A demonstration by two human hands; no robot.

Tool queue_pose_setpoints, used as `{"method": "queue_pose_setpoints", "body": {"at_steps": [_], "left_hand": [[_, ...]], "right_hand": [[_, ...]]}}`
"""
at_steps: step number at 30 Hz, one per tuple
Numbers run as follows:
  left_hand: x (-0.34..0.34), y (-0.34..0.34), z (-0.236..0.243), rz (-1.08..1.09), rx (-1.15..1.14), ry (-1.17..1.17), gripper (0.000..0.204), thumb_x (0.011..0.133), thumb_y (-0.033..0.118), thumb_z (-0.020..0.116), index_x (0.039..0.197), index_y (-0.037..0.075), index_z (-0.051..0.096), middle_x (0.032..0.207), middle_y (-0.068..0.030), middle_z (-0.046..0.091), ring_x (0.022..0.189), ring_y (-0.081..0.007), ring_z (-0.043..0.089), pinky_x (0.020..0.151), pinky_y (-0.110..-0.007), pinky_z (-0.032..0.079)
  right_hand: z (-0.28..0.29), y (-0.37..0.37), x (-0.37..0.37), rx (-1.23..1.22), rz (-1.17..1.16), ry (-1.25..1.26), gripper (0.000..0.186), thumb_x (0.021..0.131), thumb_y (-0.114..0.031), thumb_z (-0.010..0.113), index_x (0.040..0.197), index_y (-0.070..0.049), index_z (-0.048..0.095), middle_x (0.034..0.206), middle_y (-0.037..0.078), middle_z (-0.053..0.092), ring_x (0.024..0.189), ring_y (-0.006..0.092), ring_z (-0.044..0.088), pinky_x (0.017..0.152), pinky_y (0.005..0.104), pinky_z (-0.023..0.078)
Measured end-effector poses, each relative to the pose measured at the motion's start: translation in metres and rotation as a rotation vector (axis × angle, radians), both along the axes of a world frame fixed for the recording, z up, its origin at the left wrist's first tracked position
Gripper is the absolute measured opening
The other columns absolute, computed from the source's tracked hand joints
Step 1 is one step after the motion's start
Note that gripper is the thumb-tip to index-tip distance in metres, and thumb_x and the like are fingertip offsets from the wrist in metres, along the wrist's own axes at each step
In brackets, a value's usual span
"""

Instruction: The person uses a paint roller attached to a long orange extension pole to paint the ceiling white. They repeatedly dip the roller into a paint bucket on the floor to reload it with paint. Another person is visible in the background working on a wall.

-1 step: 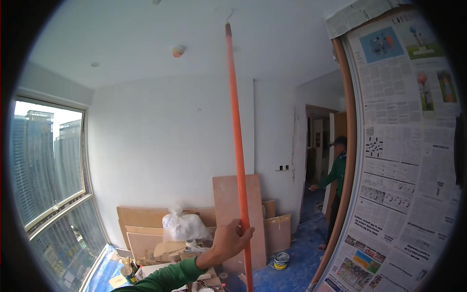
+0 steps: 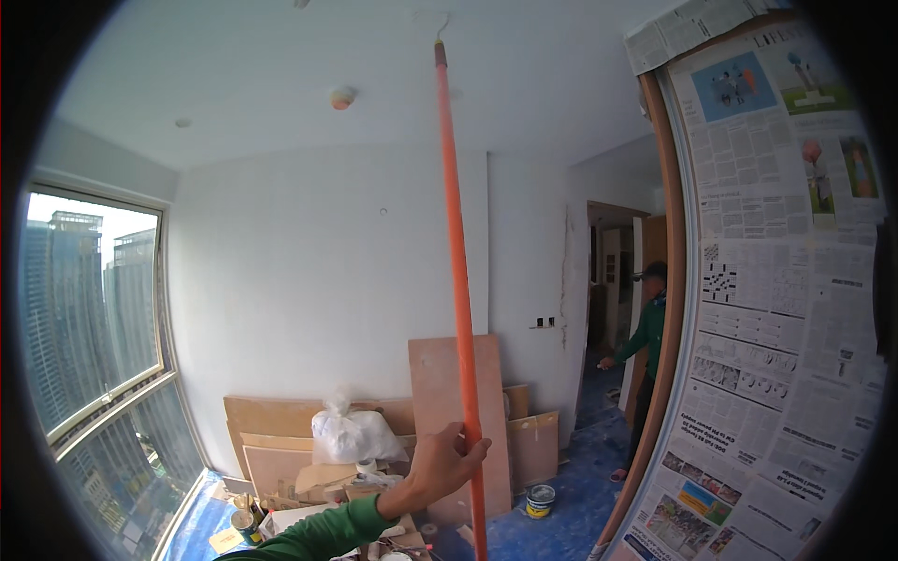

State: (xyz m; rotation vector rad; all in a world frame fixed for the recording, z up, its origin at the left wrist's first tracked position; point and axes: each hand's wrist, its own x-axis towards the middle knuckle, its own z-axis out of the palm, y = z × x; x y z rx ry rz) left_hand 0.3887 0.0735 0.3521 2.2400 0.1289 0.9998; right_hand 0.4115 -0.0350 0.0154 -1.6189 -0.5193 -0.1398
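Pole [image 2: 456,252] gripped in the left hand [image 2: 436,469], both placed almost as in the earlier frame.
Thumb and fingers close around the pole's lower part, the green sleeve [image 2: 329,531] entering from the pole's left; the right hand's fingers cannot be told from this view. The pole, straight, slender and orange, stands near-upright with a slight leftward tilt, darkening to a brownish collar [image 2: 440,54] at its upper end, where a thin bent rod [image 2: 443,21] appears against the ceiling [image 2: 281,84]. Farther off, a bucket [image 2: 540,502] stands right of the pole, a tall board [image 2: 434,374] behind it, and a white bag [image 2: 354,436] to its left. Well right of it, the co-worker [image 2: 645,327] has shifted only slightly.
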Motion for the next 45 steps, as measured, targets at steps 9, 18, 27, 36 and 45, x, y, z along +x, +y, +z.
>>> {"method": "queue_pose_setpoints", "body": {"at_steps": [9, 18, 27, 36, 45], "left_hand": [[0.006, 0.008, -0.001, -0.028, 0.032, -0.023, 0.036, 0.085, 0.025, 0.072, 0.098, -0.007, 0.063, 0.072, -0.0159, 0.07, 0.064, -0.0176, 0.069, 0.057, -0.03, 0.053], [0.036, 0.061, 0.029, 0.023, 0.009, -0.087, 0.03, 0.083, 0.02, 0.072, 0.091, -0.008, 0.066, 0.068, -0.0148, 0.069, 0.061, -0.0159, 0.067, 0.055, -0.03, 0.051], [0.088, 0.122, 0.043, 0.038, 0.036, -0.159, 0.033, 0.079, 0.024, 0.072, 0.081, -0.009, 0.067, 0.067, -0.017, 0.067, 0.06, -0.0227, 0.067, 0.057, -0.034, 0.053], [0.124, 0.17, 0.076, 0.099, 0.058, -0.145, 0.033, 0.078, 0.024, 0.071, 0.073, -0.009, 0.066, 0.063, -0.0175, 0.065, 0.057, -0.0253, 0.066, 0.056, -0.036, 0.051], [0.093, 0.12, 0.05, 0.096, 0.066, -0.109, 0.033, 0.079, 0.024, 0.07, 0.078, -0.008, 0.065, 0.065, -0.0171, 0.066, 0.058, -0.0265, 0.066, 0.058, -0.036, 0.051]], "right_hand": [[0.002, 0.003, 0.001, -0.033, 0.007, 0.015, 0.038, 0.092, -0.041, 0.061, 0.097, -0.005, 0.067, 0.065, 0.014, 0.062, 0.056, 0.0288, 0.058, 0.054, 0.0413, 0.046], [0.007, 0.014, 0.005, -0.053, 0.022, 0.01, 0.039, 0.092, -0.042, 0.061, 0.094, -0.004, 0.067, 0.063, 0.014, 0.061, 0.055, 0.0289, 0.057, 0.054, 0.0414, 0.045], [0.009, 0.048, 0.024, -0.073, 0.032, -0.016, 0.04, 0.092, -0.044, 0.061, 0.091, -0.004, 0.067, 0.062, 0.014, 0.06, 0.054, 0.0289, 0.056, 0.053, 0.0416, 0.045], [0.043, 0.085, 0.056, -0.049, 0.05, -0.006, 0.043, 0.091, -0.045, 0.061, 0.08, -0.003, 0.063, 0.058, 0.014, 0.057, 0.051, 0.0273, 0.051, 0.051, 0.0411, 0.042], [-0.007, 0.078, 0.057, -0.012, -0.01, -0.009, 0.044, 0.091, -0.045, 0.062, 0.083, -0.002, 0.065, 0.058, 0.011, 0.055, 0.051, 0.0236, 0.051, 0.05, 0.041, 0.041]]}}
